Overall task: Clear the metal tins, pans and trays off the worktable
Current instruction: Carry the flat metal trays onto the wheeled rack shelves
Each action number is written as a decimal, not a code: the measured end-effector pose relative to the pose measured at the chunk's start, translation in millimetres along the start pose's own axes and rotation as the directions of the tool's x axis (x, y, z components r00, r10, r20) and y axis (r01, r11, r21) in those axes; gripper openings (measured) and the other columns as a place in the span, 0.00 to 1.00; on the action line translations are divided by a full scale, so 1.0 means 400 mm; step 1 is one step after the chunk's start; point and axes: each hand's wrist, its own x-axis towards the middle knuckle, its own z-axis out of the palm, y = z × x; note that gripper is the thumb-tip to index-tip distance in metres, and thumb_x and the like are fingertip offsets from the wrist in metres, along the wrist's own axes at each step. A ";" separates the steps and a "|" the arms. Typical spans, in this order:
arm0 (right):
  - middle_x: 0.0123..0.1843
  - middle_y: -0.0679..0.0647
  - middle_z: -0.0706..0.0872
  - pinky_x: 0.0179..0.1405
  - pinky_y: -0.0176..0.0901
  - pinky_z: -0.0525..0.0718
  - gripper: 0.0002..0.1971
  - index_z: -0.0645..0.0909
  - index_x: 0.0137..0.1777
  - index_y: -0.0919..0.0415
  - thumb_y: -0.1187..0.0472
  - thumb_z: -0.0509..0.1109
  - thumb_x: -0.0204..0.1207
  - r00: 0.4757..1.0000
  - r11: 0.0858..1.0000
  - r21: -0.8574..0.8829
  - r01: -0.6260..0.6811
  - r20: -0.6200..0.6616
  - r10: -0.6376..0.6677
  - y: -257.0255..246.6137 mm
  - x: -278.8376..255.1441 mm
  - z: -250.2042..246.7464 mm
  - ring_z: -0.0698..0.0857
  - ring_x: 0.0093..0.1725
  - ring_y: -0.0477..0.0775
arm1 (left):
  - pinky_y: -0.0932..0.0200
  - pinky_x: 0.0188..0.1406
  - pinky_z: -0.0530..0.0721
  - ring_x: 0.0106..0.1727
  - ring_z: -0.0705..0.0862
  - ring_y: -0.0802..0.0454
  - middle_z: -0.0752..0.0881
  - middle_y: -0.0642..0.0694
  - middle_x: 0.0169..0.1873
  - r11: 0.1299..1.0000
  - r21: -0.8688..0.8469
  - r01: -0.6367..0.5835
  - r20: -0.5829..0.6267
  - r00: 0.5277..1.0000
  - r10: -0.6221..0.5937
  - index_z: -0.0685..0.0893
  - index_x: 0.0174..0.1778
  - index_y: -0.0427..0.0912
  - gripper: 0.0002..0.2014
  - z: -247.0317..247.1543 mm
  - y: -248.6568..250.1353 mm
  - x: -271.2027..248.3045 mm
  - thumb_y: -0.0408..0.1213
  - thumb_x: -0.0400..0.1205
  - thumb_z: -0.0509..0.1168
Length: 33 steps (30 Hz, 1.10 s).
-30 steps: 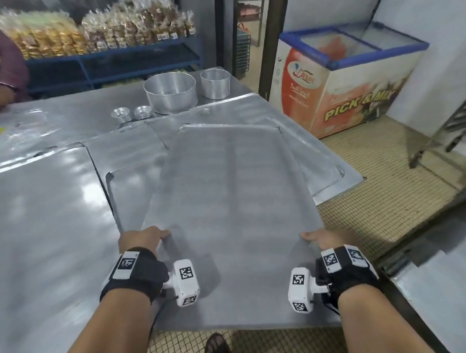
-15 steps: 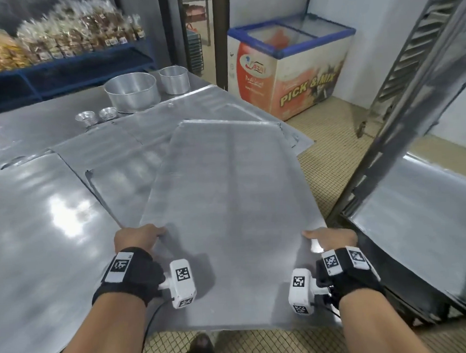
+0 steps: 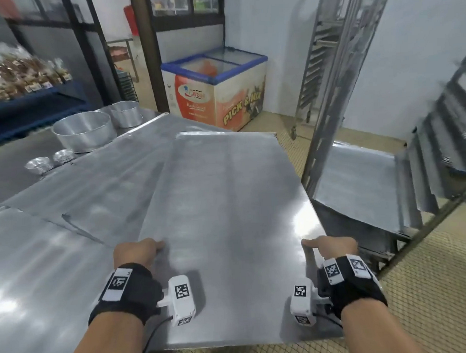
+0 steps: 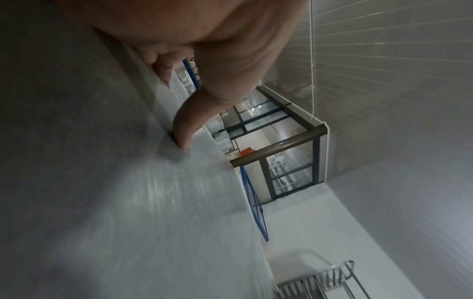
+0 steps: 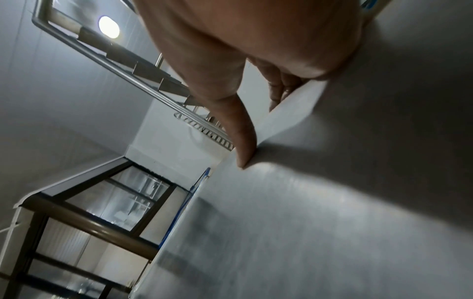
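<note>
A large flat metal tray [image 3: 228, 216] is held level in front of me, half over the worktable [image 3: 38, 278] and half past its right end. My left hand [image 3: 139, 251] grips its left edge, thumb on top and fingers under, as the left wrist view shows with the thumb [image 4: 187, 129] on the tray [image 4: 102, 202]. My right hand [image 3: 328, 245] grips the right edge the same way, thumb [image 5: 243, 141] pressed on the tray [image 5: 332, 202]. Another flat tray [image 3: 107, 197] lies on the table. At the back left stand a big round pan [image 3: 84, 133], a smaller pan [image 3: 125, 113] and two small tins [image 3: 40, 164].
A tall metal tray rack [image 3: 356, 96] stands at the right, with a tray [image 3: 360, 181] lying on a low level. A chest freezer [image 3: 217, 91] sits against the far wall. Blue shelves [image 3: 31, 107] with packed goods run at the back left. Tiled floor lies below.
The view and the tray have swung to the right, away from the table and toward the rack. Both hands keep the same hold on the tray's edges.
</note>
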 end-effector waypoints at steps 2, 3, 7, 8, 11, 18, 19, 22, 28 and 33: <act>0.35 0.59 0.81 0.43 0.47 0.81 0.17 0.80 0.44 0.71 0.66 0.85 0.65 0.999 0.999 0.044 -0.002 -0.039 0.004 0.034 -0.059 -0.021 0.82 0.42 0.60 | 0.54 0.41 0.77 0.35 0.80 0.44 0.84 0.37 0.37 0.999 0.037 -0.016 0.042 0.999 0.014 0.86 0.46 0.22 0.17 -0.017 -0.010 0.009 0.33 0.73 0.80; 0.33 0.57 0.78 0.39 0.44 0.80 0.16 0.78 0.44 0.70 0.69 0.84 0.66 0.998 0.997 0.072 0.000 -0.057 0.004 0.053 -0.088 -0.033 0.80 0.41 0.59 | 0.54 0.39 0.77 0.32 0.78 0.45 0.82 0.38 0.34 0.998 0.051 -0.027 0.052 0.998 0.024 0.84 0.41 0.25 0.14 -0.024 -0.016 0.009 0.32 0.73 0.80; 0.42 0.60 0.80 0.38 0.38 0.83 0.16 0.79 0.51 0.73 0.74 0.82 0.67 0.994 0.978 0.207 -0.007 -0.104 0.029 0.133 -0.165 -0.069 0.79 0.47 0.61 | 0.51 0.44 0.80 0.41 0.81 0.45 0.84 0.37 0.41 0.994 0.074 -0.076 0.112 0.991 0.067 0.85 0.48 0.25 0.16 -0.043 -0.036 -0.001 0.31 0.72 0.80; 0.45 0.63 0.82 0.46 0.45 0.84 0.16 0.79 0.47 0.73 0.73 0.83 0.66 0.993 0.979 0.203 -0.016 -0.109 0.039 0.154 -0.176 -0.075 0.80 0.47 0.62 | 0.51 0.46 0.82 0.42 0.82 0.45 0.85 0.36 0.43 0.995 0.068 -0.073 0.126 0.990 0.063 0.85 0.49 0.24 0.17 -0.046 -0.040 -0.005 0.31 0.71 0.81; 0.47 0.64 0.83 0.50 0.51 0.82 0.18 0.73 0.35 0.68 0.72 0.84 0.64 0.982 0.972 0.231 -0.030 -0.176 0.072 0.207 -0.210 -0.103 0.81 0.46 0.63 | 0.44 0.56 0.87 0.43 0.85 0.42 0.88 0.34 0.45 0.996 0.055 -0.065 0.160 0.986 0.055 0.84 0.47 0.24 0.18 -0.040 -0.050 -0.022 0.29 0.68 0.83; 0.44 0.66 0.88 0.44 0.53 0.88 0.20 0.83 0.47 0.76 0.71 0.86 0.58 0.948 0.954 0.301 -0.012 -0.301 0.107 0.307 -0.272 -0.197 0.88 0.45 0.65 | 0.56 0.45 0.78 0.43 0.83 0.45 0.83 0.39 0.39 0.994 0.053 -0.097 0.319 0.945 0.076 0.84 0.39 0.29 0.11 0.019 -0.063 -0.108 0.29 0.70 0.79; 0.41 0.65 0.88 0.45 0.53 0.88 0.16 0.83 0.41 0.75 0.72 0.86 0.58 0.939 0.950 0.313 -0.006 -0.325 0.113 0.318 -0.280 -0.210 0.87 0.43 0.64 | 0.54 0.45 0.79 0.42 0.81 0.46 0.83 0.39 0.39 0.994 0.036 -0.104 0.323 0.943 0.087 0.82 0.35 0.33 0.12 0.034 -0.064 -0.122 0.29 0.65 0.81; 0.41 0.65 0.88 0.47 0.53 0.88 0.18 0.81 0.39 0.71 0.73 0.87 0.54 0.921 0.918 0.396 0.013 -0.363 0.143 0.354 -0.284 -0.253 0.87 0.40 0.61 | 0.49 0.41 0.82 0.36 0.81 0.44 0.84 0.37 0.33 0.996 -0.015 -0.087 0.348 0.934 0.087 0.78 0.31 0.31 0.17 0.080 -0.069 -0.170 0.27 0.54 0.80; 0.51 0.68 0.88 0.53 0.50 0.85 0.24 0.84 0.56 0.74 0.62 0.84 0.65 0.897 0.920 0.389 -0.040 -0.392 0.205 0.387 -0.273 -0.364 0.82 0.45 0.58 | 0.37 0.48 0.90 0.40 0.89 0.35 0.88 0.32 0.39 0.984 0.025 -0.177 0.403 0.903 0.152 0.85 0.43 0.27 0.16 0.186 -0.075 -0.245 0.27 0.65 0.81; 0.43 0.67 0.87 0.52 0.56 0.87 0.19 0.74 0.31 0.71 0.71 0.85 0.60 0.854 0.920 0.380 -0.094 -0.445 0.271 0.387 -0.245 -0.449 0.85 0.43 0.62 | 0.27 0.49 0.89 0.43 0.89 0.31 0.88 0.32 0.41 0.985 0.047 -0.168 0.458 0.880 0.129 0.85 0.48 0.26 0.21 0.301 -0.078 -0.293 0.28 0.62 0.81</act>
